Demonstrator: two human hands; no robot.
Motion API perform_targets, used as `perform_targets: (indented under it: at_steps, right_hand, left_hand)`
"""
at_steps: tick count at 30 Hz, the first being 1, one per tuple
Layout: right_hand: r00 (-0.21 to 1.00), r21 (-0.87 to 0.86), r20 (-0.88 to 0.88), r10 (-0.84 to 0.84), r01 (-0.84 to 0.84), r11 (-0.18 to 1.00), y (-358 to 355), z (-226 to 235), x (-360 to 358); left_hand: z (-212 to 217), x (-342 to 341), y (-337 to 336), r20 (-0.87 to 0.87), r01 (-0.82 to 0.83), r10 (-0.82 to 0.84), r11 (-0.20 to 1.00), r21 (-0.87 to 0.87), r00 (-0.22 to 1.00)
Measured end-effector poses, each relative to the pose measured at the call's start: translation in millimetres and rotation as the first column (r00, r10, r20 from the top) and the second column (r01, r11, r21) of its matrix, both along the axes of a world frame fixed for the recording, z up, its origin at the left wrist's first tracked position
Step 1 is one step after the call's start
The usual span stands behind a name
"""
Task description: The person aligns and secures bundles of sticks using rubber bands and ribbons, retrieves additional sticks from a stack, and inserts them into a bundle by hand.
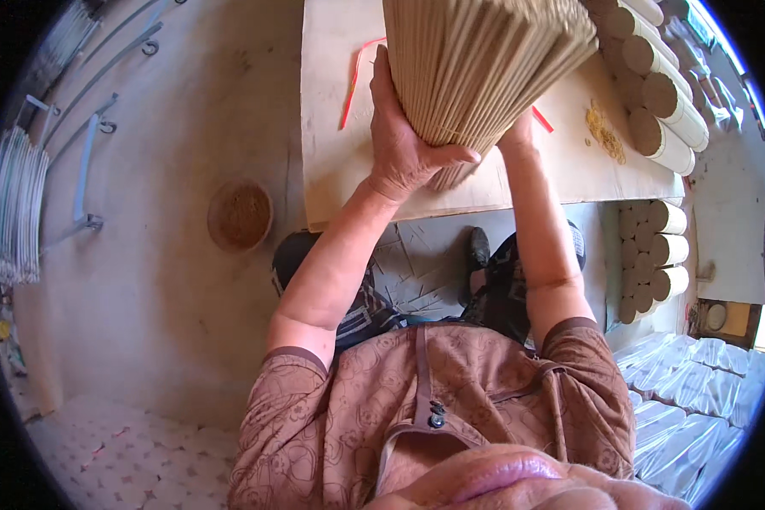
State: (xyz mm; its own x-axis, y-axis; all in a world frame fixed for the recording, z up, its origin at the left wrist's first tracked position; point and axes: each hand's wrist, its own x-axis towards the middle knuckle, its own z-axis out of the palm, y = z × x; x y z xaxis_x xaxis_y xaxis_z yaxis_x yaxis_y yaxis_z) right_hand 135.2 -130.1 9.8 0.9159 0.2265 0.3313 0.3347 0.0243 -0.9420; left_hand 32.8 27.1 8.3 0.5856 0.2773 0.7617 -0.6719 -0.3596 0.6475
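Observation:
A thick, fanned bundle of thin tan incense sticks is raised over the near part of the pale table. My left hand wraps around its lower left side, with the thumb across the front. Against the lower right side is my right hand, its fingers mostly hidden behind the sticks. The bundle is narrower at the bottom and spreads toward the top. A red ribbon lies on the table left of the bundle, and a red end shows to its right.
Yellowish crumbs lie on the table's right part. Wrapped round bundles are stacked along the right edge, with more bundles below. A bowl of brown powder stands on the floor at left. Plastic-covered packs fill the lower right.

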Motion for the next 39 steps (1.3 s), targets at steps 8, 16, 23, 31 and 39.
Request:
perform_targets:
  at_steps: [8, 16, 23, 31, 39]
  right_hand:
    - [0.861, -0.063, -0.469, 0.198, -0.257, 0.964, 3.7, 115.1, -50.9]
    - [0.654, 0.086, -0.743, 0.143, -0.119, 0.989, -17.2, 54.0, -79.3]
    - [0.743, -0.158, -0.667, 0.051, -0.208, 0.965, -33.0, 32.7, -65.7]
    - [0.999, -0.702, 0.000, -0.050, 0.035, 0.711, -14.1, 53.9, -64.9]
    - [0.998, -0.682, 0.067, 0.021, 0.030, 0.731, -3.5, 57.9, -63.0]
  left_hand:
    - [67.2, -55.7, -16.2, -0.262, 0.158, -0.386, 0.777, -0.610, 0.884]
    - [27.3, -56.0, -26.7, -0.433, 0.130, -0.594, 0.676, -0.725, 0.679]
    - [8.3, -50.2, -29.9, -0.419, 0.113, -0.601, 0.651, -0.751, 0.680]
    - [2.5, -48.6, -31.5, -0.357, 0.159, -0.601, 0.637, -0.754, 0.715]
    - [-12.4, -43.5, -34.5, -0.602, 0.027, -0.304, 0.905, -0.424, 0.738]
